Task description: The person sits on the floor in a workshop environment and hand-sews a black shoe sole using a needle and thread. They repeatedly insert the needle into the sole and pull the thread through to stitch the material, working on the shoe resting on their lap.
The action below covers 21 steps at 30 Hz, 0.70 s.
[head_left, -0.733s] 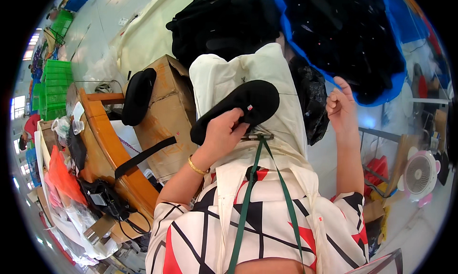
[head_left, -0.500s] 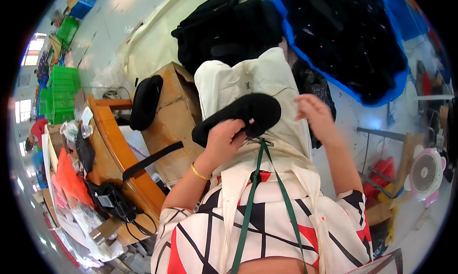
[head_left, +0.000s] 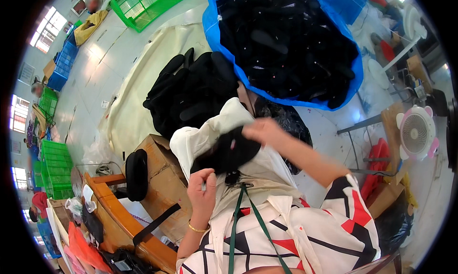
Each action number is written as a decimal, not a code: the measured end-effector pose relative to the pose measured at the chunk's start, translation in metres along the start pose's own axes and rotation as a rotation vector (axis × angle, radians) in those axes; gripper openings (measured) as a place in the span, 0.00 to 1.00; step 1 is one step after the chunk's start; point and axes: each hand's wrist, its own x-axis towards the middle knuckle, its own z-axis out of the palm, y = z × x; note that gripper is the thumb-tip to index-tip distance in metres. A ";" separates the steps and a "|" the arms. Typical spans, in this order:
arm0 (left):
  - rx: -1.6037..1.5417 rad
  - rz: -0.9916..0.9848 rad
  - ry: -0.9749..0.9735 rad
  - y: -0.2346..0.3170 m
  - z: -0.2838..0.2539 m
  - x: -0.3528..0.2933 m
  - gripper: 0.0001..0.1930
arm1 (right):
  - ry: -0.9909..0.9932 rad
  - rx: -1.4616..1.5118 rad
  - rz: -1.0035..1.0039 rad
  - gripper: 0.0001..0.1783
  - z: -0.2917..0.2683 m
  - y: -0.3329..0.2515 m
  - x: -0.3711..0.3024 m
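Observation:
A soft black oval fabric piece (head_left: 230,152), with a small pale tag on it, lies over the white cloth (head_left: 188,143) on my lap; motion blurs it. My right hand (head_left: 265,132), also blurred, grips its upper right end. At its lower left end is my left hand (head_left: 201,188), fingers curled and thumb pressed in. Whatever sits between those fingertips is too small to tell. Beyond my knees rises a pile of similar black pieces (head_left: 191,90). A large blue-lined container (head_left: 355,78) full of small black pieces stands at the upper right.
Left of me are a cardboard box (head_left: 162,178) and a wooden chair (head_left: 112,207), with another black piece (head_left: 137,175) on the box's side. A pink-and-white fan (head_left: 417,132) stands at right. Green crates (head_left: 57,169) line the far left. Black plastic (head_left: 286,124) lies near my right knee.
My right hand has come in from the right and taken the black piece's right end. My left hand has shifted down to its left end. The view has turned, showing more of the container.

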 end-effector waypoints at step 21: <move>0.471 -0.042 -0.459 -0.063 0.034 0.037 0.11 | 0.281 0.453 0.021 0.17 -0.033 0.067 -0.019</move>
